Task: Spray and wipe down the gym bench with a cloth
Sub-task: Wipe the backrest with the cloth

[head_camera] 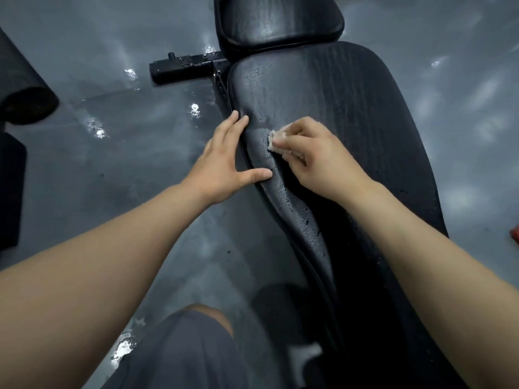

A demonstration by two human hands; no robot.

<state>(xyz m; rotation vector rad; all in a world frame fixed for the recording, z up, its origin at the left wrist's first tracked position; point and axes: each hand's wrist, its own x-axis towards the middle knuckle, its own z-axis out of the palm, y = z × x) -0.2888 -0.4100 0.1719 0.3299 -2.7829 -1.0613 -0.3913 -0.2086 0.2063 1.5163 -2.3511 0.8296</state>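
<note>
Here the right hand (314,155) holds a small pale cloth (276,140) bunched under its curled fingers and presses it on the long black bench pad (351,122), near the pad's left edge. The left hand (224,161) lies flat on that edge, its fingers straight and thumb spread, just beside the cloth. Wet drops sit on the pad below the hands.

Readable text, labels, brands, numbers: none. Bench (337,113): one faint embossed patch (257,76) near the pad's far left corner, too blurred to read.
</note>
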